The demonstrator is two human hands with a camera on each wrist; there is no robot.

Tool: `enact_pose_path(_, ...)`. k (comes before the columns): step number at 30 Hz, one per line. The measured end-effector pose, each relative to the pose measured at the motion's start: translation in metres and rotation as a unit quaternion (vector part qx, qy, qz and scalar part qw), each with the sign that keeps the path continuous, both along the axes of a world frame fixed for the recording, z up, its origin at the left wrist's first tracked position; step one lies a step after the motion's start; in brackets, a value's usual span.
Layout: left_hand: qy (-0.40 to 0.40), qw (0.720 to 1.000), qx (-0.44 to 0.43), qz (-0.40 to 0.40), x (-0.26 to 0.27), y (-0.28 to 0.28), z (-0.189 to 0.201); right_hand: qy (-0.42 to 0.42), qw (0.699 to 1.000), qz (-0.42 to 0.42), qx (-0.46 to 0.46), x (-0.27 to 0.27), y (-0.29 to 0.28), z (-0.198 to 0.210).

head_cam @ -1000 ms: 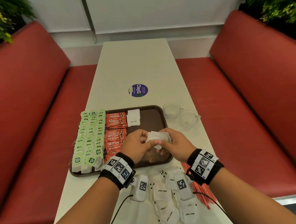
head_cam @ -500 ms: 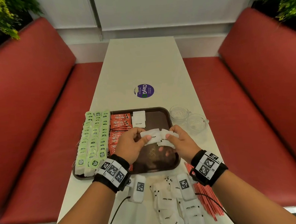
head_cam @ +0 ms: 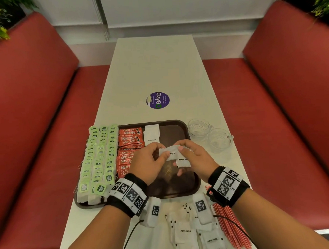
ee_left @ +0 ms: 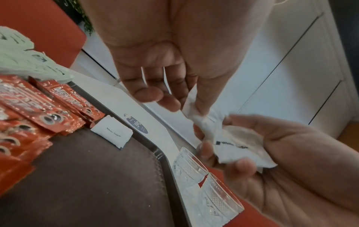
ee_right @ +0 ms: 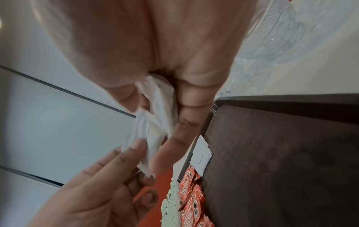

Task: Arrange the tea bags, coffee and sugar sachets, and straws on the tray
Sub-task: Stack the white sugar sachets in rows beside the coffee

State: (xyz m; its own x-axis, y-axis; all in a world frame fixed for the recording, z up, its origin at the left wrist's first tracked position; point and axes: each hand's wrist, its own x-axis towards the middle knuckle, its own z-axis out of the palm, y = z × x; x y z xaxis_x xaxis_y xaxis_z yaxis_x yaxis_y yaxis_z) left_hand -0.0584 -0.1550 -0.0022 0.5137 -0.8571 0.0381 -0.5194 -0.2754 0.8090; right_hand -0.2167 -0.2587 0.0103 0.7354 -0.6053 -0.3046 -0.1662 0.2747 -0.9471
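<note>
The person holds both hands above the brown tray, over its bare middle part. The left hand pinches one white sugar sachet between thumb and forefinger; its other fingers are loosely curled and touch nothing. The right hand grasps a small bunch of white sugar sachets with the thumb on top and the fingers curled under them. The pinched sachet touches this bunch, and I cannot tell if it is already free from it.

On the tray, the green tea bags lie in rows along its left side, and some hang a little over the left rim. Just to the right of them the red coffee sachets lie in one overlapping column. Next to these, at the far edge of the tray, a few sugar sachets lie flat.

In front of the tray, on the white table, more loose sugar sachets are scattered, and the red straws lie beside them, near the tray's front right corner. Two clear glass cups stand just beside the right rim of the tray. Beyond the tray a round purple sticker is on the table.
</note>
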Motion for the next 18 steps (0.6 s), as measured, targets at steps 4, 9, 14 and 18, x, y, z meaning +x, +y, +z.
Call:
enact_pose_path(4, 0.019, 0.999, -0.026, 0.002, -0.001, -0.007, 0.001, 0.005, 0.998, -0.007, -0.06, 0.007, -0.008, -0.005)
enact_pose_path(9, 0.053, 0.998, -0.037, -0.026, 0.002, -0.012, 0.001, 0.01, 0.996, -0.018, -0.084, 0.013, -0.017, -0.01)
enact_pose_path(14, 0.033, 0.996, -0.017, 0.087, 0.028, -0.021, -0.002, 0.043, 0.994, -0.019, -0.094, 0.014, -0.027, -0.012)
enact_pose_path(18, 0.025, 0.985, 0.096, 0.144, 0.066, -0.035, -0.024, 0.041, 0.996, -0.001, -0.079, 0.01, -0.032, -0.013)
